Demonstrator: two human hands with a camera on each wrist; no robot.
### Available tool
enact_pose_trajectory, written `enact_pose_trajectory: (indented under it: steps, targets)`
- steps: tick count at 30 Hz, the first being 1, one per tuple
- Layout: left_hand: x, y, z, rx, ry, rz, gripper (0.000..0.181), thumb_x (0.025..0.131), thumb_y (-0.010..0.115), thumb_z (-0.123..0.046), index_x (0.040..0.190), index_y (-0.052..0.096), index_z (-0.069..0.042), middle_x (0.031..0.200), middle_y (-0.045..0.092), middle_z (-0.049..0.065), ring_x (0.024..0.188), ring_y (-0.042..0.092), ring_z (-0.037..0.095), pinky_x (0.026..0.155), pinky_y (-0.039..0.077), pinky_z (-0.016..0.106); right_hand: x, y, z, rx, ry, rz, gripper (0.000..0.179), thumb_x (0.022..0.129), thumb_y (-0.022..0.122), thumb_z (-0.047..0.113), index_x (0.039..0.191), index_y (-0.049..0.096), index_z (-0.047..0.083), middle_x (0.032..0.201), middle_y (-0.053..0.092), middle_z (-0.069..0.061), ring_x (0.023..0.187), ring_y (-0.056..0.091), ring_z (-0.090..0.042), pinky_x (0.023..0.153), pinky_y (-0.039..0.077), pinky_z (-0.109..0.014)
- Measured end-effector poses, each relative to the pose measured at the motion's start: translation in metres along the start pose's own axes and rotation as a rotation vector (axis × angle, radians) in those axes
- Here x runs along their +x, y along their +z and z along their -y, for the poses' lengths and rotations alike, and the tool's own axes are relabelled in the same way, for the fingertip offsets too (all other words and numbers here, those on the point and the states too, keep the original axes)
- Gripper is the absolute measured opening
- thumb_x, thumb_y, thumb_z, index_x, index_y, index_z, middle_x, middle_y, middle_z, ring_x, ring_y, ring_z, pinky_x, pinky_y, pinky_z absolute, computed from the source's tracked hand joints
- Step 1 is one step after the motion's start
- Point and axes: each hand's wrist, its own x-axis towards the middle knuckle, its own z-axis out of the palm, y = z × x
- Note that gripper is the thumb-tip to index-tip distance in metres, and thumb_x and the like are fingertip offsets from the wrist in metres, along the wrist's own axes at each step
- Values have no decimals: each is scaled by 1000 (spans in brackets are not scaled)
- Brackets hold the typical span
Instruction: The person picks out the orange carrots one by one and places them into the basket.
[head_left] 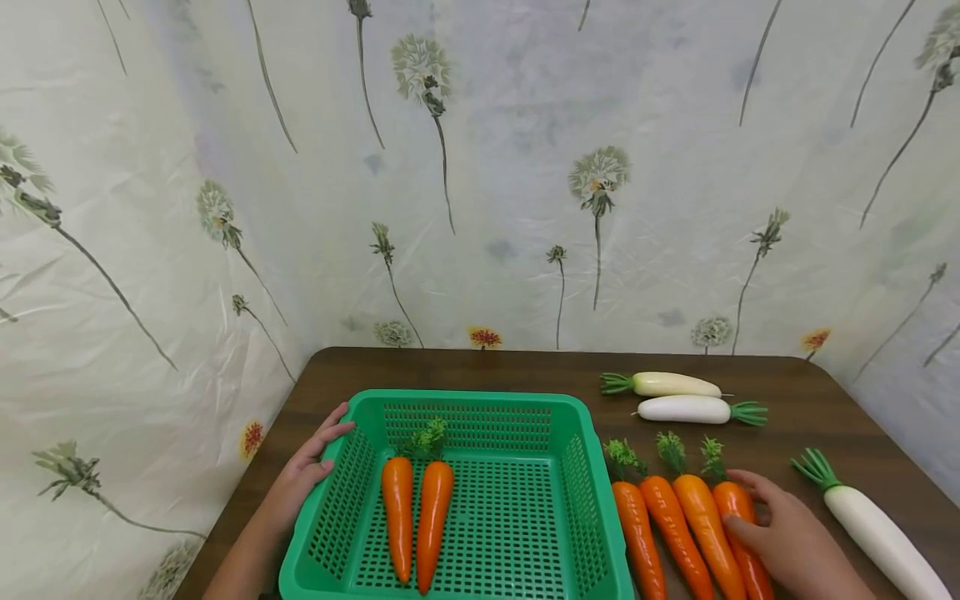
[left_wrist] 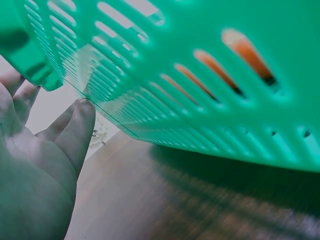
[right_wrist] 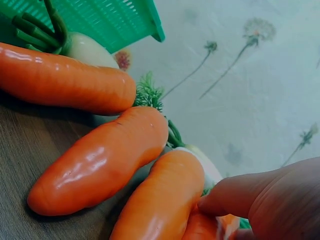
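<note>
A green plastic basket (head_left: 495, 400) stands on the table with two orange carrots (head_left: 399, 517) lying inside. At its left side is my left hand (head_left: 303, 475), fingers nearly straight against the rim and thumb by the outer wall. To the right of the basket, several more carrots (head_left: 678, 533) lie side by side, green tops pointing away. My right hand (head_left: 787, 533) holds the rightmost carrot (head_left: 750, 567) near its top, thumb on one side and fingers on the other. In the right wrist view that carrot (right_wrist: 202, 227) is mostly hidden behind its neighbour.
Two white radishes (head_left: 678, 384) lie near the table's back edge. Another larger white radish (head_left: 885, 533) lies to the right of my right hand. Behind the dark wooden table (head_left: 525, 367) hangs a flower-patterned sheet (head_left: 495, 167).
</note>
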Motion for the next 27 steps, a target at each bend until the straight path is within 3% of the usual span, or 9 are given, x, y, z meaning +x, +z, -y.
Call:
enact_pose_trajectory:
  steps: [13, 27]
  targets:
    - [2, 0, 0, 8, -1, 1, 46, 107, 33, 0, 149, 35, 18, 176, 17, -1, 152, 22, -8, 113, 32, 13, 1, 2, -2, 25, 22, 13, 74, 99, 71, 38, 151, 42, -5, 142, 52, -39, 117, 65, -46, 83, 57, -51]
    - [0, -1, 2, 16, 26, 7, 45, 107, 33, 0, 148, 35, 19, 175, 18, -3, 153, 22, -7, 113, 31, 13, 3, 1, 0, 28, 44, 18, 75, 98, 71, 40, 152, 42, -3, 145, 51, -37, 117, 66, -44, 83, 57, -51]
